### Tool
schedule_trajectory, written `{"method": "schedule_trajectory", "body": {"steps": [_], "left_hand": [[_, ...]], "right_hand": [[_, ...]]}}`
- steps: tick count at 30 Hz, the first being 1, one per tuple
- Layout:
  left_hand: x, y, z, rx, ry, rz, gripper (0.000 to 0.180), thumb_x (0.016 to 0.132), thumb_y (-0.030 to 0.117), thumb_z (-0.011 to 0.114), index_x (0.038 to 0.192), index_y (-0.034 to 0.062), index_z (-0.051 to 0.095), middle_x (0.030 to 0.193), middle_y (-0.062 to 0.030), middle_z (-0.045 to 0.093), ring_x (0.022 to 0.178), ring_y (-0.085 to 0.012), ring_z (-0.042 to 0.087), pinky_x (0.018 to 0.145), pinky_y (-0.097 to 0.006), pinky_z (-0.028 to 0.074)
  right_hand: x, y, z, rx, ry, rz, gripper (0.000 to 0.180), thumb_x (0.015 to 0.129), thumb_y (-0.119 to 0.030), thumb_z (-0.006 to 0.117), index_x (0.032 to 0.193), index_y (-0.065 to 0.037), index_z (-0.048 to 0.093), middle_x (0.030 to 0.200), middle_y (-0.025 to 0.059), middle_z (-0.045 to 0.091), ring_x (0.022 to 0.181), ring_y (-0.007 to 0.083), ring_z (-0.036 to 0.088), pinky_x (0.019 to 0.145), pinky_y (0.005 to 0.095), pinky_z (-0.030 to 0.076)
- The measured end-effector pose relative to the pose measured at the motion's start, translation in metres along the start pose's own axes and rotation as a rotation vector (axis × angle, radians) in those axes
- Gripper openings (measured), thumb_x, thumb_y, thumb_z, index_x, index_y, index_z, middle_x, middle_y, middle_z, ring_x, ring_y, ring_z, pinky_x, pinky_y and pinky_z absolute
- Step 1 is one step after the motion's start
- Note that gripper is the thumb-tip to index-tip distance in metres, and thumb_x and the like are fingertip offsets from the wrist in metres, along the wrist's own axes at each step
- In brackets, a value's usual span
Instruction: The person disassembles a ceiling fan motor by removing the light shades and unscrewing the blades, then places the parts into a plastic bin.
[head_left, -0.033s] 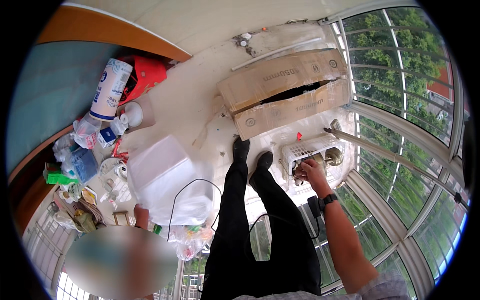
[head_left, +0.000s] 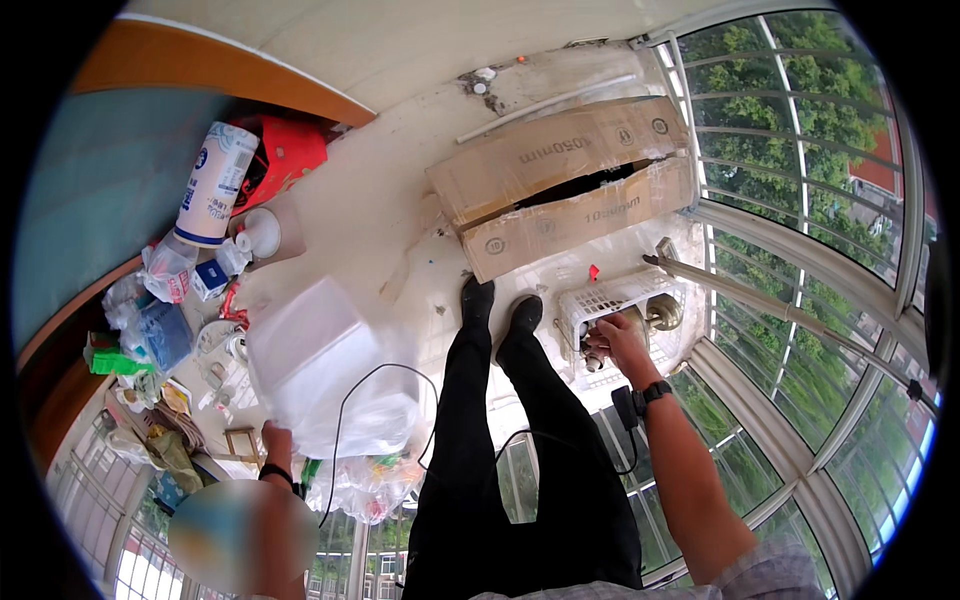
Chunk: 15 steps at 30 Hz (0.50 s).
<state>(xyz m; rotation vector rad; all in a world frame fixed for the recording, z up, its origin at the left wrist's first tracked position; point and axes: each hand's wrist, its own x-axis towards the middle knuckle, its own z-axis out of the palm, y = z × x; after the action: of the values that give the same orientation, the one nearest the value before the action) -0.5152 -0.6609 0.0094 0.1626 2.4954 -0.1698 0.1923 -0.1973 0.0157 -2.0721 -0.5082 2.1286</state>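
At nine o'clock a heap of small packets and bottles [head_left: 160, 320] lies against the wall, with a tall white cylindrical container [head_left: 213, 185] tilted at ten o'clock and a red bag [head_left: 285, 155] just beside it. At seven o'clock the person's left hand [head_left: 277, 445] grips the lower edge of a large clear plastic bag [head_left: 325, 375]; the fingers are curled around the plastic, though their exact set cannot be told. A thin black cable [head_left: 385, 372] loops across the bag. A dark band sits on that wrist.

At centre, two legs in black trousers [head_left: 500, 450] end in black shoes [head_left: 500, 305] planted on the pale floor [head_left: 370, 200]. At twelve to one o'clock a long brown cardboard box [head_left: 560, 185] lies with its top flaps parted.

At three o'clock the right hand [head_left: 615, 345] reaches into a white slatted plastic basket [head_left: 615, 300] standing on the floor just below the box. The fingers are bunched together, pinching a small object too small to identify. A black wristwatch [head_left: 650, 395] sits on that wrist. A round metallic item [head_left: 662, 312] rests in the basket just beside the hand. Glazed window frames [head_left: 800, 270] curve along the right.
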Motion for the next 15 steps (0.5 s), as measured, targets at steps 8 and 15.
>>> {"method": "schedule_trajectory", "body": {"steps": [8,15], "left_hand": [[-0.081,0.125,-0.043,0.217,0.332,0.05,0.057,0.067,0.004,0.07,0.121,-0.0024,0.054,0.118,-0.0251,0.057,0.114,-0.0425,0.053,0.098,-0.05,0.043],[-0.109,0.418,0.053,0.03,0.256,1.07,0.064,0.074,0.007,0.074,0.131,-0.0003,0.046,0.129,-0.0238,0.049,0.124,-0.0418,0.044,0.106,-0.048,0.035]], "right_hand": [[0.084,-0.081,0.019,-0.373,0.193,-0.209,0.02,0.086,-0.012,0.058,0.103,-0.002,0.061,0.092,0.0119,0.066,0.081,0.0231,0.07,0.064,0.0352,0.055],[0.187,-0.133,0.06,-1.157,0.201,-0.874,0.046,0.076,-0.001,0.057,0.122,-0.003,0.054,0.125,0.0177,0.053,0.114,0.0392,0.056,0.09,0.0456,0.05]]}}
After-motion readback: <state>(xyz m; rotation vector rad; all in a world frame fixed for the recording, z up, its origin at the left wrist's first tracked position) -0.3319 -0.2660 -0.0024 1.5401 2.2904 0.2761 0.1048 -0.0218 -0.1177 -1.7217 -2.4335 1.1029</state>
